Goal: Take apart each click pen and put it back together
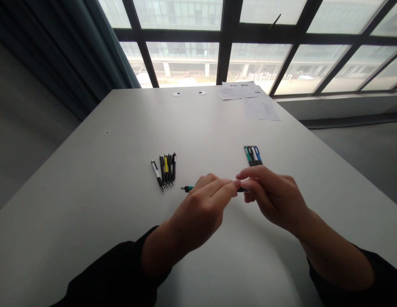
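Observation:
Both of my hands hold one green and black pen (187, 188) level above the table. My left hand (206, 204) is closed round its middle and hides most of the barrel; the green end sticks out to the left. At the dark right end, the fingers of my right hand (272, 192) are pinched on the pen. To the left lies a row of several black pens (170, 168) with a yellow pen (166, 169) among them, and a white pen (156, 174) slanting beside it. Beyond my right hand is a group of green, white and blue pens (253, 154), partly hidden by that hand.
The white table (99, 179) reaches toward the window. Printed papers (245, 96) lie at its far right edge, and two small round white pieces (202, 92) sit at the far edge. A dark curtain (77, 47) hangs at the left.

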`<state>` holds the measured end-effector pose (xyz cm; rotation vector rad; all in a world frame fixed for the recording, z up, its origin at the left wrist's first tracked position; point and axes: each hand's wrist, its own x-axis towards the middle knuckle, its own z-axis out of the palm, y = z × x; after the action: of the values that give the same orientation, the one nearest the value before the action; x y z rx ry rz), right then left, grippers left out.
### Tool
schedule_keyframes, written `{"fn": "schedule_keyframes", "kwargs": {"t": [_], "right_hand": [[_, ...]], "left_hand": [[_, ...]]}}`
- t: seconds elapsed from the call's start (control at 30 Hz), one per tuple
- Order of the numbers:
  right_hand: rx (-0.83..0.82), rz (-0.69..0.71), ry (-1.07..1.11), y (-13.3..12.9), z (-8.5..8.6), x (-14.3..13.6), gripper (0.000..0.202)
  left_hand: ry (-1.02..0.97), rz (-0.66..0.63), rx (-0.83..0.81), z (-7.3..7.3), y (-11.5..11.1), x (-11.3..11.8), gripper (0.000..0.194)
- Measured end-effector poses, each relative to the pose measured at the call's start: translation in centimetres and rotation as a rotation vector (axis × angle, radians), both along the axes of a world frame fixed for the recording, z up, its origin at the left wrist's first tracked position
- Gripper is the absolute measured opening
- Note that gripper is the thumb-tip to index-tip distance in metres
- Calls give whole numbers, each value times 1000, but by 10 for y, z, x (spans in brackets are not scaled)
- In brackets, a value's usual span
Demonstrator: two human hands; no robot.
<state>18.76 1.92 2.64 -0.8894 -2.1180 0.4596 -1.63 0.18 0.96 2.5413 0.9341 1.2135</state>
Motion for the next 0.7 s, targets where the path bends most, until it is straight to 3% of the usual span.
{"fn": "schedule_keyframes", "kwargs": {"t": [0.33,0.57,0.7], "right_hand": [[-22,165,-31,6,6,8,15],[13,35,-23,4,2,6,16],[41,10,-135,5,0,5,39]], "left_hand": [[-28,7,33,1,1,-1,26],[-10,19,49,1,0,-2,25],[8,30,71,0,0,-3,22]]}}
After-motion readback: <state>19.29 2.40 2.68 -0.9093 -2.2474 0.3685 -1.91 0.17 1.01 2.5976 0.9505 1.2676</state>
